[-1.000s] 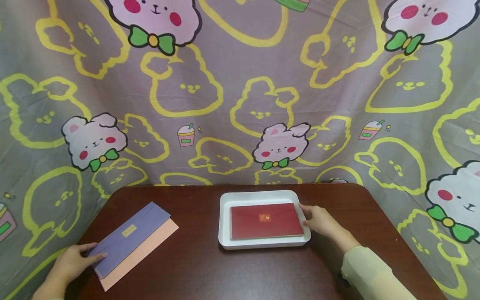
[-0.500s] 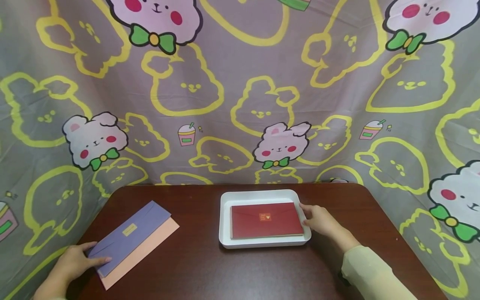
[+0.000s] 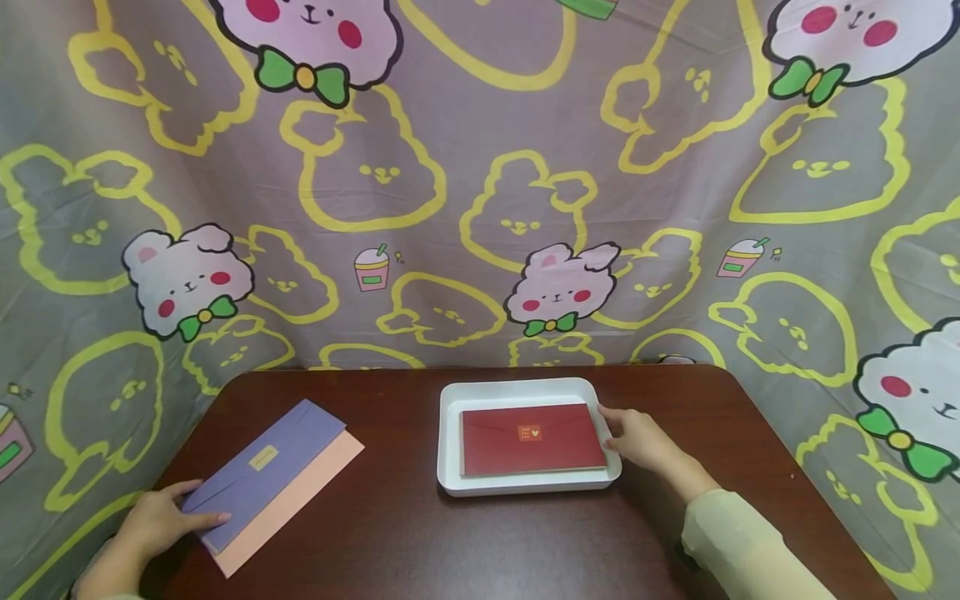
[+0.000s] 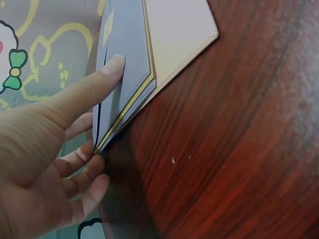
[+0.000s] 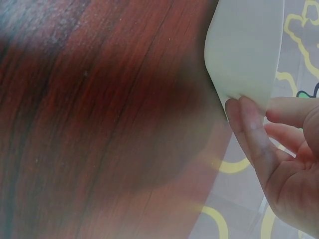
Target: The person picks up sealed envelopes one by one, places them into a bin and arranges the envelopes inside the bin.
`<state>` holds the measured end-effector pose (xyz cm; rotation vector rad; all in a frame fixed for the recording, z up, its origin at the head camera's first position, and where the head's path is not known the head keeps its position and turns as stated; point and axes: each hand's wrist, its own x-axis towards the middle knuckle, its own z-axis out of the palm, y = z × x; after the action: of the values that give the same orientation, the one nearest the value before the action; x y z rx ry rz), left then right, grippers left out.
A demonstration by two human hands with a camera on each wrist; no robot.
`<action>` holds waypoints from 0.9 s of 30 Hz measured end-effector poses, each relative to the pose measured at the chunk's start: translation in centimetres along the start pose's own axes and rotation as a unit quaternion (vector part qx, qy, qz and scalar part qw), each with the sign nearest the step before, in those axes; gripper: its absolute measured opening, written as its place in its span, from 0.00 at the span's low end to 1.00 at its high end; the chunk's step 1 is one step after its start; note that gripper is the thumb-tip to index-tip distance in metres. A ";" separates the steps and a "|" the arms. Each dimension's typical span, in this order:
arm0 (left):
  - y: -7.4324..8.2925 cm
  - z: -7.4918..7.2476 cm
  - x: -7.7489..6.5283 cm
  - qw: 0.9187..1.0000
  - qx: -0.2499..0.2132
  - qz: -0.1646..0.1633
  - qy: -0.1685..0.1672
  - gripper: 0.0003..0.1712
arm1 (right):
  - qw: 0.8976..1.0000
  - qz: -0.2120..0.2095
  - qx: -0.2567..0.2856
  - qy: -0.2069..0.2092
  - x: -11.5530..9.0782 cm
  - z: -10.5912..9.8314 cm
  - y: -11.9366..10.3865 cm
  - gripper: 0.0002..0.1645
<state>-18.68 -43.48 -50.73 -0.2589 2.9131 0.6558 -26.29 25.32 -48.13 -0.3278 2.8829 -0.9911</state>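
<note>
On the table's left side lies a stack of purple envelopes (image 3: 273, 467), slanted, with a pale yellow label. A peach envelope (image 3: 300, 504) juts out from under its right edge. My left hand (image 3: 157, 521) pinches the near-left end of the purple stack, thumb on top and fingers at the outer edge; the left wrist view shows its layered, yellow-lined edges (image 4: 124, 113). A red envelope (image 3: 517, 454) with an orange heart label lies inside a white tray (image 3: 525, 485). My right hand (image 3: 648, 440) holds the tray's right side, its fingertips at the wall and rim (image 5: 249, 64).
The dark reddish-brown wooden table (image 3: 390, 533) has rounded far corners. Around its back and sides hangs a grey curtain (image 3: 450, 250) printed with yellow outlines and white bunny faces.
My left hand and the purple stack have shifted slightly to the right, with the peach envelope moving along. My right hand and the white tray stay in place.
</note>
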 end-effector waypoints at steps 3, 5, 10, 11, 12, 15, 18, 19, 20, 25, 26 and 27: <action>0.3 0.1 0.3 1.000 -0.011 0.000 -0.005 0.61 | 1.000 -0.002 -0.005 0.002 0.0 0.0 0.0 0.37; 0.6 0.2 0.5 1.000 -0.019 0.005 -0.007 0.60 | 1.000 -0.002 -0.006 0.003 0.0 0.0 0.0 0.37; 1.1 0.5 1.1 0.999 -0.029 0.021 -0.003 0.59 | 1.000 -0.003 -0.008 0.003 0.0 0.0 0.0 0.37; 1.1 0.6 1.2 0.999 -0.028 0.023 -0.001 0.59 | 1.000 -0.003 -0.008 0.003 0.0 0.1 0.0 0.37; 1.2 0.6 1.2 0.999 -0.029 0.024 0.001 0.59 | 1.000 -0.002 -0.007 0.002 0.0 0.1 0.0 0.37; 1.4 0.6 1.2 0.999 -0.031 0.027 0.006 0.59 | 1.000 0.000 -0.006 0.002 0.0 0.1 0.0 0.37; 1.8 0.5 1.2 0.999 -0.034 0.028 0.017 0.61 | 1.000 -0.003 -0.007 0.002 0.0 0.1 0.0 0.37; 1.9 0.4 1.2 0.999 -0.034 0.029 0.023 0.62 | 1.000 -0.003 -0.006 0.003 0.0 0.1 0.0 0.37; 2.1 0.4 1.2 0.999 -0.032 0.031 0.029 0.62 | 1.000 -0.005 -0.007 0.003 0.0 0.1 0.0 0.37; 3.0 0.1 1.2 0.998 -0.039 0.034 0.040 0.61 | 1.000 -0.006 -0.004 0.005 -0.1 0.1 0.2 0.37; 3.2 0.1 1.2 0.998 -0.042 0.034 0.039 0.61 | 1.000 -0.007 -0.005 0.005 -0.1 0.1 0.2 0.37; 3.4 0.1 1.2 0.998 -0.046 0.033 0.038 0.61 | 1.000 -0.007 -0.006 0.004 -0.1 0.1 0.2 0.37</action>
<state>-20.48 -40.54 -49.60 -0.2032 2.9793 0.8092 -26.26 25.43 -48.34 -0.3449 2.8995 -0.9802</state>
